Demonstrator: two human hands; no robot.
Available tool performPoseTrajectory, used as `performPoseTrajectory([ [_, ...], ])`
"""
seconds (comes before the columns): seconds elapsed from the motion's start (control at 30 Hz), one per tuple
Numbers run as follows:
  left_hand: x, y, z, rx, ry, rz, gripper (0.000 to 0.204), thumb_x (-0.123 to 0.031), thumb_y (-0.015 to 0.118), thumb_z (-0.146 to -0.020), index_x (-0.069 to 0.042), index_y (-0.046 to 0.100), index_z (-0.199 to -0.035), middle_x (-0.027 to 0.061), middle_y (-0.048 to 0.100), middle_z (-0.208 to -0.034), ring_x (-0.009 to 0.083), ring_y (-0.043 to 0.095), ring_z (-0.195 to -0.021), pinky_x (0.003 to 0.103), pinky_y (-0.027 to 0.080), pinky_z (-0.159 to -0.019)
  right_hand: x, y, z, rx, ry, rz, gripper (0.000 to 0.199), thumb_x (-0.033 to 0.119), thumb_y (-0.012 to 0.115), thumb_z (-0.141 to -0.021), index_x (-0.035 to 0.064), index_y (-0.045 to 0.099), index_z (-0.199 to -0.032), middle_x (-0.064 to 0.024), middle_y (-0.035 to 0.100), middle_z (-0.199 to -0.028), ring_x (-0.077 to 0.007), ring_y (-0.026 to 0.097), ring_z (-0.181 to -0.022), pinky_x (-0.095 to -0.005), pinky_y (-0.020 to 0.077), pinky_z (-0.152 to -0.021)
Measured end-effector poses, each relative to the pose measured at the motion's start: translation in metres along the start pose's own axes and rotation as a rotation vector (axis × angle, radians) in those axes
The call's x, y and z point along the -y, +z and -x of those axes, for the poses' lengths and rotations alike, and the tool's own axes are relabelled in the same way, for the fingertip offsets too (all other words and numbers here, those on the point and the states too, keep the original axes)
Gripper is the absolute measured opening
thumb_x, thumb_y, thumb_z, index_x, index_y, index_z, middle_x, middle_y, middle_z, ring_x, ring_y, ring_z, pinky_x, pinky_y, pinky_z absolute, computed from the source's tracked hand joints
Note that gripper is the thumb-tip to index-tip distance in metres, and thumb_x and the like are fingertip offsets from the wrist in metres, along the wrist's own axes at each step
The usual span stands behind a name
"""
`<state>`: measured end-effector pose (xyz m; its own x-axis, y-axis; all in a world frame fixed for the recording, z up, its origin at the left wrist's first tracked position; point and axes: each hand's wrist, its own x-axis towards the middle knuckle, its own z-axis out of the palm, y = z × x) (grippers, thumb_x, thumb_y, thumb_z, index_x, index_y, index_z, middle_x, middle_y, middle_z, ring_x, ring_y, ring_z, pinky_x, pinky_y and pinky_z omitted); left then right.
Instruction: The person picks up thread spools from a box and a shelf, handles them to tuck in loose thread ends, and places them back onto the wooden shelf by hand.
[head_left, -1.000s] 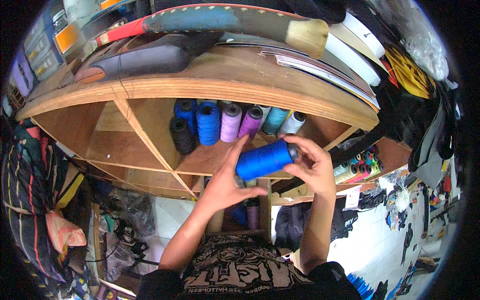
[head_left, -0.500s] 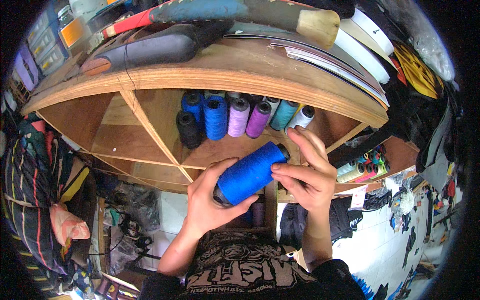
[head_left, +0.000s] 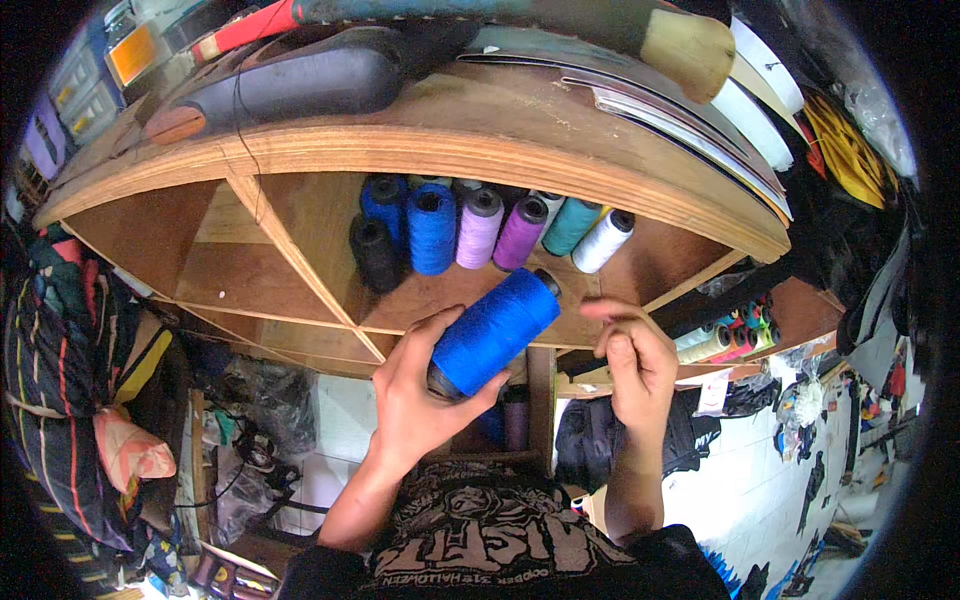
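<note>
Left hand [head_left: 420, 395] grips the base of a large bright-blue thread cone [head_left: 495, 330] at frame centre, tilted toward the upper right. Right hand [head_left: 635, 365], just right of it and apart, has fingertips pinched together. Behind, coloured thread spools [head_left: 480, 228] line a curved wooden shelf [head_left: 300, 150].

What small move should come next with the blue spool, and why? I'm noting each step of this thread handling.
Probably the right hand closes back onto the free end of the blue thread spool. The left hand alone grips the spool's base, tilted, in front of the shelf, while the right hand hangs beside it, fingers pinched, not touching.
</note>
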<state>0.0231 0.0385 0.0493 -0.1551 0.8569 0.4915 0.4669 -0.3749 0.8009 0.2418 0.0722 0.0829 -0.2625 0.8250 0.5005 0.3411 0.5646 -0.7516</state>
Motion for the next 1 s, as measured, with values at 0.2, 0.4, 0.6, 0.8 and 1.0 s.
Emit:
performPoseTrajectory([
  [0.2,0.003,0.003,-0.001,0.02,0.013,0.009,0.059,-0.016,0.081,-0.062,-0.002,0.056,-0.114,0.0168,0.062,-0.103,0.0302,0.064,-0.092,0.038,0.051,-0.081,0.0,-0.004,-0.002,0.103,0.042,0.217,0.03,0.012,0.078,-0.066,0.0067,0.066,-0.092,-0.0138,0.058,-0.117,-0.0313,0.056,-0.108,-0.0385,0.0447,-0.09],
  [0.4,0.003,0.008,-0.002,0.042,0.043,0.041,0.06,-0.013,0.081,-0.061,-0.002,0.055,-0.114,0.0179,0.062,-0.105,0.0308,0.063,-0.094,0.038,0.051,-0.081,0.022,0.025,-0.021,-0.009,-0.271,0.331,0.026,0.012,0.078,-0.065,0.0115,0.071,-0.09,-0.0094,0.058,-0.118,-0.0322,0.052,-0.109,-0.0411,0.0425,-0.092],
  [0.6,0.005,0.009,-0.004,0.05,0.085,-0.008,0.06,-0.013,0.081,-0.061,-0.002,0.055,-0.114,0.0182,0.062,-0.105,0.0315,0.063,-0.094,0.038,0.051,-0.081,0.011,0.035,-0.02,0.004,-0.356,0.389,0.02,0.008,0.075,-0.065,0.0098,0.07,-0.084,-0.0052,0.061,-0.111,-0.0302,0.052,-0.109,-0.0419,0.043,-0.09],
  [0.8,0.013,0.018,-0.002,0.05,0.049,-0.015,0.06,-0.015,0.081,-0.062,0.0,0.055,-0.113,0.0188,0.062,-0.106,0.03,0.063,-0.095,0.037,0.051,-0.081,-0.003,0.046,-0.015,-0.045,-0.308,0.385,0.018,0.005,0.07,-0.07,0.0032,0.061,-0.086,-0.0068,0.06,-0.108,-0.0288,0.054,-0.106,-0.0421,0.04,-0.092],
  [1.0,0.035,0.014,0.013,0.056,-0.256,0.358,0.061,-0.013,0.082,-0.061,0.003,0.054,-0.114,0.0152,0.063,-0.105,0.0197,0.062,-0.095,0.033,0.048,-0.086,-0.024,0.009,0.015,-0.277,0.227,-0.304,0.013,0.007,0.047,-0.093,-0.0002,0.058,-0.092,-0.0123,0.057,-0.106,-0.0211,0.058,-0.097,-0.032,0.0461,-0.083],
])
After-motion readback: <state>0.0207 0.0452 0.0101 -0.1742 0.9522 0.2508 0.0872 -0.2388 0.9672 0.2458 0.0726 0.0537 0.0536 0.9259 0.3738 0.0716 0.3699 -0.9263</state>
